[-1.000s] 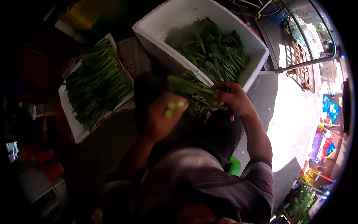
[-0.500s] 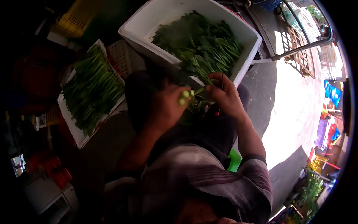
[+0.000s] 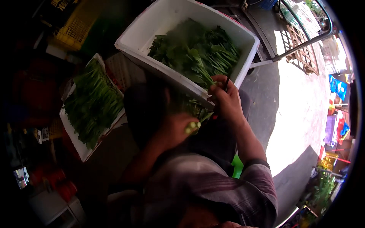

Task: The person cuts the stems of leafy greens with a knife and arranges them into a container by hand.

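My left hand point(image 3: 178, 128) is closed round several green stalks point(image 3: 192, 127), their pale cut ends facing right, over my lap. My right hand point(image 3: 227, 97) pinches the stem end of a leafy green stalk point(image 3: 202, 70) at the near rim of the white foam box point(image 3: 182, 81). A thin dark tool point(image 3: 227, 83), perhaps a knife, also shows between the right fingers. Inside the box lies a heap of leafy greens point(image 3: 218, 51). Some loose leaves point(image 3: 194, 106) hang between my hands, below the box.
On the left, a white tray point(image 3: 74, 136) holds rows of greens point(image 3: 93, 104). A yellow crate point(image 3: 76, 30) stands at the upper left. A metal cart frame point(image 3: 300, 47) and a brown rack point(image 3: 304, 57) are at the upper right. A green stool edge point(image 3: 237, 167) shows beside my leg.
My left hand has moved down, away from my right hand, with its stalks. My right hand now holds a leafy stalk over the box rim. The view has shifted somewhat.
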A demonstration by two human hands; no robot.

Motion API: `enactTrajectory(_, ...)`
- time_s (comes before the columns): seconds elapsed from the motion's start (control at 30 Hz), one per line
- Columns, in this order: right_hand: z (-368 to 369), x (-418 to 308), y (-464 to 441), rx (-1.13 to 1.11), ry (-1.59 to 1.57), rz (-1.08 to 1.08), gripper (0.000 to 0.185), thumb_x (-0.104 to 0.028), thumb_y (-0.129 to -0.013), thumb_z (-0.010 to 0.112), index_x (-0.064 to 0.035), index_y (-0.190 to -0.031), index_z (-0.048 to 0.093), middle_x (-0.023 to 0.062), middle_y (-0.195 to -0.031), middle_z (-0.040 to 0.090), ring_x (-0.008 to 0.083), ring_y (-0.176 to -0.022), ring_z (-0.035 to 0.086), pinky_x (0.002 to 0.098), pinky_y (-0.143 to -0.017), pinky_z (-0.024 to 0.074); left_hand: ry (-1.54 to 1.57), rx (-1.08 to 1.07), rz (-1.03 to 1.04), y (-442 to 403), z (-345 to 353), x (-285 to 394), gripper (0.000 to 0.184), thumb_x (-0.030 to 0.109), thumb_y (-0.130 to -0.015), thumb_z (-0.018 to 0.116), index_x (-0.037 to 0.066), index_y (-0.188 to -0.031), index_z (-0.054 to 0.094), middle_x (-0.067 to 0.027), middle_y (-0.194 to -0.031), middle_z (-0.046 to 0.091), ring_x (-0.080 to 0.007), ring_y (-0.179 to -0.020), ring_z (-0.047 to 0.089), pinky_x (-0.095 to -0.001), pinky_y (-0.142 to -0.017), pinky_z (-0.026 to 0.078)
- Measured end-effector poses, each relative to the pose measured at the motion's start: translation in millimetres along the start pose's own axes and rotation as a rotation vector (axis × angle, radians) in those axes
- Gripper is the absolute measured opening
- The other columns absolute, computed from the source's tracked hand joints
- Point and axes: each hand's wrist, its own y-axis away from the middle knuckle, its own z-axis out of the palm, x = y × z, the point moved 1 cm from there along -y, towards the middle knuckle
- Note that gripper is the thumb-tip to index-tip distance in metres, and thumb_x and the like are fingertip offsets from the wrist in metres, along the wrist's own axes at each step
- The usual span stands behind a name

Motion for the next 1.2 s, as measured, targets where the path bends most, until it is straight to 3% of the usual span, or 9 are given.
enactTrajectory(0.13, -5, -8, 5, -0.093, -0.043, 0.096, 0.030, -0.012, -0.094, 0.065, -0.0010, -0.122, 0.062, 0.0026, -0.086, 0.065, 0.0106, -0.072, 0.062, 0.0250, -0.062, 0.0472, -0.053, 0.223, 0.070, -6, -8, 5, 0.035, 0.003, -0.084, 0.078, 0.005, -0.119, 0.070, -0.0130, -0.105, 0.070, -0.0278, -0.090, 0.071, -0.0367, -0.078, 0.056)
enactTrajectory(0.33, -12, 3, 2, -0.301, -0.174, 0.215, 0.030, -0.013, -0.094, 0.067, 0.0012, -0.119, 0.062, 0.0065, -0.086, 0.067, 0.0135, -0.073, 0.064, 0.0251, -0.060, 0.0502, -0.177, 0.083, 0.186, -16, -33, 35, 0.056, -0.012, -0.071, 0.068, 0.005, -0.124, 0.068, -0.0128, -0.119, 0.066, -0.0306, -0.109, 0.065, -0.0423, -0.088, 0.055)
enactTrajectory(0.37, -9, 3, 4, -0.316, -0.116, 0.250, 0.030, -0.014, -0.094, 0.067, 0.0019, -0.119, 0.062, 0.0068, -0.085, 0.067, 0.0132, -0.071, 0.063, 0.0249, -0.060, 0.0503, -0.194, 0.095, 0.200, -18, -32, 33, 0.065, -0.015, -0.066, 0.064, 0.005, -0.128, 0.066, -0.0131, -0.130, 0.064, -0.0331, -0.124, 0.060, -0.0445, -0.095, 0.053)
enactTrajectory(0.5, 3, -9, 16, -0.369, -0.102, 0.373, 0.031, -0.018, -0.095, 0.066, 0.0034, -0.117, 0.062, 0.0076, -0.082, 0.066, 0.0115, -0.063, 0.060, 0.0242, -0.059, 0.0508, -0.362, 0.144, 0.289, -35, -36, 23, 0.061, -0.009, -0.075, 0.070, 0.005, -0.134, 0.064, -0.0143, -0.140, 0.061, -0.0341, -0.135, 0.055, -0.0488, -0.111, 0.046)
enactTrajectory(0.7, 4, -2, 15, -0.464, -0.225, 0.278, 0.044, -0.035, -0.099, 0.066, 0.0039, -0.121, 0.061, 0.0117, -0.089, 0.071, 0.0109, -0.057, 0.054, 0.0252, -0.060, 0.0513, 0.082, 0.236, 0.083, -29, -13, -11, 0.044, 0.003, -0.092, 0.071, 0.000, -0.135, 0.062, -0.0145, -0.127, 0.070, -0.0298, -0.117, 0.068, -0.0424, -0.111, 0.045)
enactTrajectory(0.8, 12, 1, 19, -0.420, -0.196, 0.176, 0.036, -0.029, -0.099, 0.067, 0.0035, -0.114, 0.064, 0.0085, -0.088, 0.070, 0.0086, -0.062, 0.057, 0.0224, -0.057, 0.0453, 0.299, 0.305, -0.097, -24, -4, -25, 0.038, 0.009, -0.093, 0.070, 0.001, -0.130, 0.064, -0.0146, -0.121, 0.071, -0.0301, -0.113, 0.069, -0.0539, -0.125, 0.014)
enactTrajectory(0.93, 28, 11, 25, -0.223, 0.101, -0.035, 0.029, -0.019, -0.094, 0.073, 0.0018, -0.114, 0.067, 0.0063, -0.090, 0.071, 0.0061, -0.074, 0.058, 0.0230, -0.064, 0.0464, 0.385, 0.378, -0.174, -24, 1, -23, 0.031, 0.010, -0.094, 0.069, 0.002, -0.124, 0.067, -0.0126, -0.116, 0.073, -0.0264, -0.111, 0.070, -0.0529, -0.126, 0.008)
enactTrajectory(1.07, 33, 12, 27, -0.108, 0.413, -0.246, 0.025, -0.016, -0.090, 0.075, -0.0002, -0.109, 0.071, 0.0075, -0.089, 0.071, 0.0110, -0.077, 0.061, 0.0286, -0.067, 0.0483, 0.412, 0.383, -0.235, -18, 6, -27, 0.027, 0.011, -0.095, 0.069, 0.000, -0.120, 0.067, -0.0124, -0.108, 0.075, -0.0262, -0.105, 0.071, -0.0511, -0.126, 0.010)
enactTrajectory(1.2, 34, 22, 27, -0.081, 0.381, -0.334, 0.021, -0.014, -0.091, 0.074, 0.0004, -0.106, 0.070, 0.0092, -0.088, 0.071, 0.0132, -0.077, 0.063, 0.0293, -0.068, 0.0495, 0.464, 0.395, -0.280, -14, 9, -35, 0.026, 0.009, -0.100, 0.066, 0.000, -0.124, 0.066, -0.0025, -0.105, 0.069, -0.0088, -0.092, 0.061, -0.0275, -0.085, 0.043)
